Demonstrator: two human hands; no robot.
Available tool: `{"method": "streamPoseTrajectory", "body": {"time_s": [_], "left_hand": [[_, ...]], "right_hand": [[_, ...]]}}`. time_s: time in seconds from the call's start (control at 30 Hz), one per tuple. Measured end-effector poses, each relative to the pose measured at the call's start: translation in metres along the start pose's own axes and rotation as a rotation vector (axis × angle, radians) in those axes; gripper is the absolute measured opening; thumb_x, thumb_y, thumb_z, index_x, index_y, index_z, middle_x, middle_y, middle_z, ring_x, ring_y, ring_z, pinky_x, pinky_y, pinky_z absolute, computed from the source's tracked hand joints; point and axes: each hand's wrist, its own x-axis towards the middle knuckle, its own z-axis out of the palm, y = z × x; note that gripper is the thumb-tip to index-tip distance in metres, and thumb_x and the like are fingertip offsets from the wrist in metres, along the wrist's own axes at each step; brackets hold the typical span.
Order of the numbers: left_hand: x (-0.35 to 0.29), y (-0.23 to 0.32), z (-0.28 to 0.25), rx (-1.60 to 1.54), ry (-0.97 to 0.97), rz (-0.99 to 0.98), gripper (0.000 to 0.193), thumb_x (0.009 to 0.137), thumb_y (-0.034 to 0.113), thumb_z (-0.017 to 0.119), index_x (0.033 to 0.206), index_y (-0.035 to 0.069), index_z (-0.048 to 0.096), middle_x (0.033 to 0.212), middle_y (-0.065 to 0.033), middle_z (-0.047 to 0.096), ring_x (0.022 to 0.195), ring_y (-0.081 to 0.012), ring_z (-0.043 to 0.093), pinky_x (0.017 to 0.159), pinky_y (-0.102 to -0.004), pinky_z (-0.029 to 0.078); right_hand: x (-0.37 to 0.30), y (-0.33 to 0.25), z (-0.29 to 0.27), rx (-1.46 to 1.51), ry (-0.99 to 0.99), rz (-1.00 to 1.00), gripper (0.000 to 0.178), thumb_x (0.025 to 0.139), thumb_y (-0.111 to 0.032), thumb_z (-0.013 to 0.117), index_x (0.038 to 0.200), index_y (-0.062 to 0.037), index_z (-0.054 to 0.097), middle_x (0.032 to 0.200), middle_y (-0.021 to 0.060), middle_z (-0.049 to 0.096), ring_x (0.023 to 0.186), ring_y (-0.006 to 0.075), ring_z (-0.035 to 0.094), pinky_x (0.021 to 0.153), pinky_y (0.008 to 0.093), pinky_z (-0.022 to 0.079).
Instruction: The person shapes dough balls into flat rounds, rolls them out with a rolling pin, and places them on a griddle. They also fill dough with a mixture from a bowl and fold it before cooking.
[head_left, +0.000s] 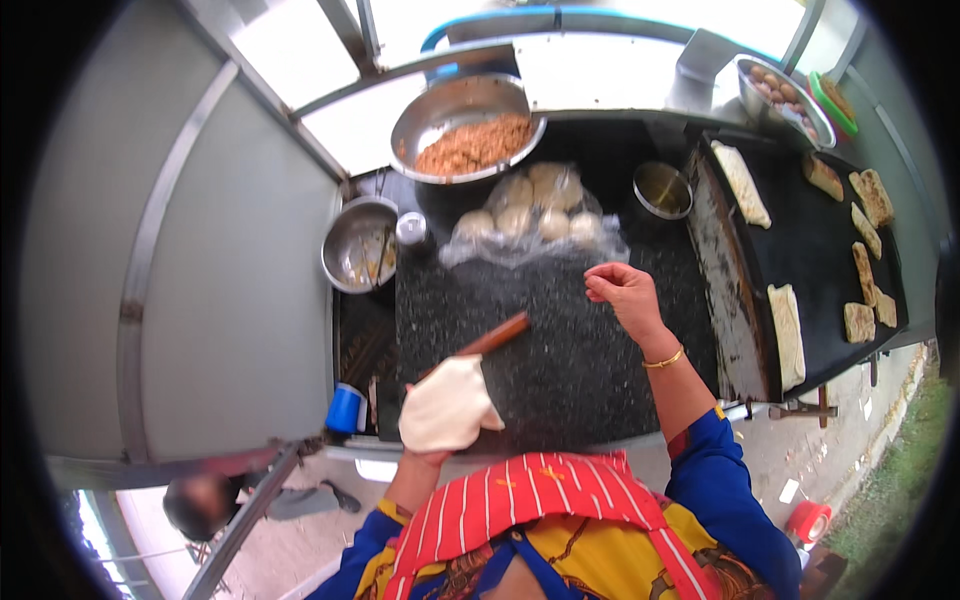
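A thin sheet of pale dough [450, 405] drapes over my left hand [428, 458], which holds it up at the near left of the dark stone worktop [570, 380]. The dough hides most of that hand's fingers. From behind the sheet sticks out a brown wooden rolling pin [497, 334], slanting up to the right. Over the worktop's right side, apart from the dough, my right hand [625, 295] has its fingers curled together, and nothing shows in them. Just beyond it, several dough balls [515, 220] sit in a clear plastic bag [490, 250].
A steel basin [405, 125] of reddish-brown filling stands at the back. Left are a steel bowl [345, 250], a small canister [411, 230] and a blue cup [346, 410]. A bowl of yellowish liquid [662, 190] adjoins the black griddle [815, 270], which holds several flatbreads [740, 185].
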Motion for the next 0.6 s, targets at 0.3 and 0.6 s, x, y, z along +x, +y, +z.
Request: {"method": "streamPoseTrajectory", "body": {"time_s": [0.3,0.6], "left_hand": [[-0.041,-0.048,-0.056,0.234,-0.104,-0.089,0.015,0.068,0.015,0.065,0.077,0.02,0.075,0.084,-0.0015,0.066,0.088,-0.0229,0.064,0.074,-0.0333,0.051],[-0.066,-0.056,-0.066,0.276,-0.139,-0.117,0.015,0.069,0.014,0.064,0.078,0.021,0.074,0.082,-0.0003,0.065,0.085,-0.0228,0.063,0.074,-0.0338,0.05]], "right_hand": [[-0.115,0.131,0.119,-1.351,-0.294,-0.439,0.07,0.096,-0.045,0.05,0.151,-0.0045,0.031,0.159,0.0149,0.026,0.149,0.0318,0.018,0.122,0.0444,0.013],[-0.131,0.15,0.172,-1.282,-0.333,-0.495,0.077,0.095,-0.05,0.05,0.151,-0.0013,0.029,0.159,0.0197,0.022,0.15,0.0329,0.015,0.122,0.0449,0.011]]}}
